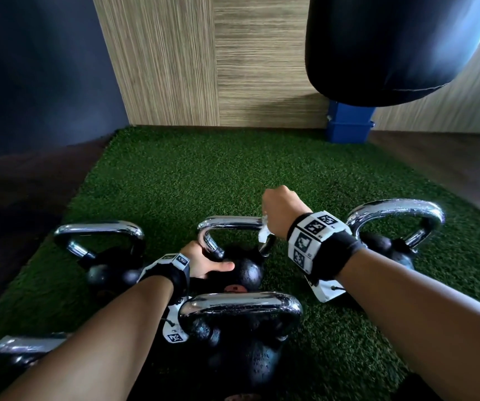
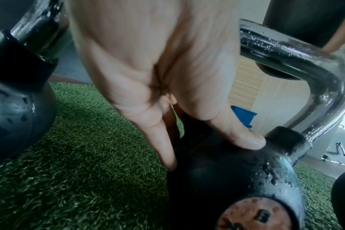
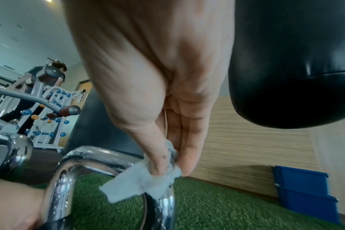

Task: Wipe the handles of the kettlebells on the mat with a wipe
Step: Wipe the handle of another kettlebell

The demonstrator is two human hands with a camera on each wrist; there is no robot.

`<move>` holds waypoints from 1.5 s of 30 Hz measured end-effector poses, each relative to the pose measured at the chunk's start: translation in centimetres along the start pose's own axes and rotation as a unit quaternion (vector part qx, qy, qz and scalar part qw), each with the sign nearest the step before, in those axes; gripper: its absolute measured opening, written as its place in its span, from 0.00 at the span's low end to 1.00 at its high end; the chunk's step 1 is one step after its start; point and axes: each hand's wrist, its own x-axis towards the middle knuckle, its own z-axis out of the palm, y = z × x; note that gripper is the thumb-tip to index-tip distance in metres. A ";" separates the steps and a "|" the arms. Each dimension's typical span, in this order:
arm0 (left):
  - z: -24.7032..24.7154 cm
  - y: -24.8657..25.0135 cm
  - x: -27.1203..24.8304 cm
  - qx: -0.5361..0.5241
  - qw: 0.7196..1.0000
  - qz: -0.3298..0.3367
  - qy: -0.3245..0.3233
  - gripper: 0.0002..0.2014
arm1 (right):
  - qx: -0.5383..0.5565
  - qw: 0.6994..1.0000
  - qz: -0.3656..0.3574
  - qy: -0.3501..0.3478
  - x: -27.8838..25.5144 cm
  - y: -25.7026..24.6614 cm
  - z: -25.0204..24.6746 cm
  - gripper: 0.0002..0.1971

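Observation:
Several black kettlebells with chrome handles stand on the green turf mat (image 1: 204, 169). My right hand (image 1: 279, 209) grips a white wipe (image 1: 263, 234) wrapped round the right corner of the middle kettlebell's handle (image 1: 230, 222). In the right wrist view, the thumb and fingers of that hand (image 3: 171, 168) pinch the wipe (image 3: 132, 183) against the wet handle (image 3: 100, 157). My left hand (image 1: 204, 263) presses on this kettlebell's black ball (image 1: 247, 270) by the handle's left leg. In the left wrist view, its thumb (image 2: 246, 138) lies on top and a straight finger (image 2: 163, 147) runs down the side.
Other kettlebells stand at the left (image 1: 99, 233), the right (image 1: 395, 215), close in front (image 1: 238, 308) and the bottom left (image 1: 27, 345). A black punching bag (image 1: 392, 47) hangs above the right. Blue bins (image 1: 349, 123) sit by the wooden wall.

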 end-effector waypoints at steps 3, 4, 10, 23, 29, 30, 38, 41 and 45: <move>0.0 -0.2 -0.1 0.027 1.000 -0.002 -0.006 0.51 | -0.002 1.000 0.009 -0.004 -0.4 0.1 0.0 0.09; 0.1 -0.3 -0.1 0.032 0.999 0.001 -0.005 0.48 | 0.002 1.000 0.007 0.001 -0.5 0.1 0.1 0.10; 0.4 -0.4 -0.1 0.039 0.999 0.007 0.001 0.39 | 0.057 0.996 0.070 0.007 -0.4 1.9 0.9 0.09; 0.1 -0.2 -0.4 0.015 0.999 -0.023 -0.020 0.39 | 0.171 0.967 0.173 -0.074 -0.7 4.9 4.4 0.17; -2.7 1.5 -0.8 0.117 0.987 -0.064 -0.090 0.14 | 0.196 0.960 0.185 -0.077 -0.7 5.3 6.9 0.17; -3.2 1.6 -0.8 0.121 0.988 -0.061 -0.069 0.12 | 0.192 0.961 0.183 -0.080 -0.8 5.3 7.1 0.17; -9.0 6.7 -2.0 -0.049 0.974 0.065 0.210 0.09 | 0.224 0.956 0.179 0.063 1.3 6.1 2.2 0.07; -9.8 9.4 -3.4 -0.184 0.957 0.132 0.178 0.09 | 0.296 0.939 0.115 0.136 1.8 4.9 -0.3 0.12; -9.8 12.6 -5.1 -0.319 0.938 0.124 0.045 0.16 | 0.384 0.918 0.034 0.090 1.7 1.9 -2.0 0.26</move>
